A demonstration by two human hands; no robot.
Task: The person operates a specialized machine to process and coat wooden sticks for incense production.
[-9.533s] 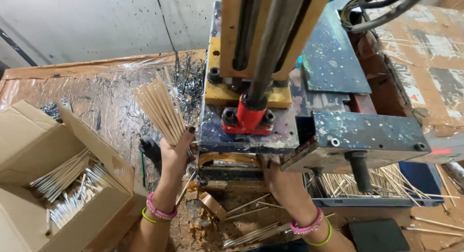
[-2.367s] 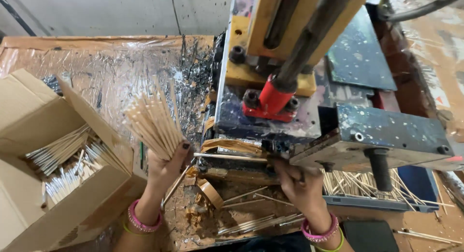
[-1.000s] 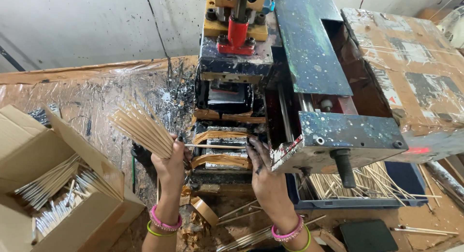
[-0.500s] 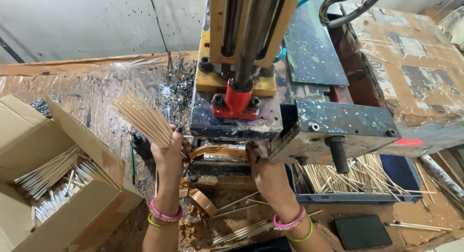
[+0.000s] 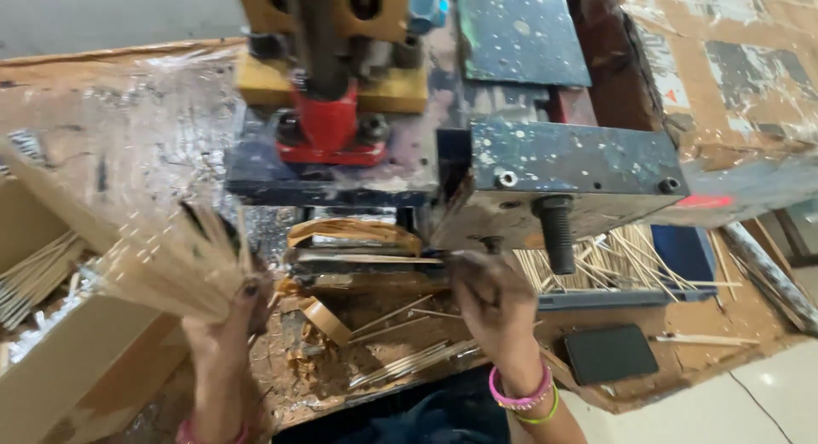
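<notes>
Stick bundle: a fan of thin pale sticks, blurred by motion, is held low at the left of the press, its ends splayed up and to the left above the open box.
Left hand: the left hand has its grip pressed together around the base of the bundle; a pink bangle shows at the wrist at the bottom edge.
Single stick: one thin stick lies level in the slot under the press head, its right end meeting the other hand.
Right hand: the right hand, dark with grime, reaches up to the slot, its grip pinching the end of the single stick; pink and yellow-green bangles circle the wrist.
Press: a paint-spattered machine with a red clamp block, yellow blocks and a dark vertical shaft stands over both hands; a black bolt hangs from its blue-grey right arm.
Brown rings: curled strips of brown tape or band lie among loose sticks and debris just below the slot.
Tray: a blue tray to the right holds a heap of sticks under the bolt.
Box: a cardboard box at the left holds more sticks laid in rows.
Dark slab: a flat black rectangular object rests near the right wrist.
Surface: the worn brown surface is littered with stray sticks.
</notes>
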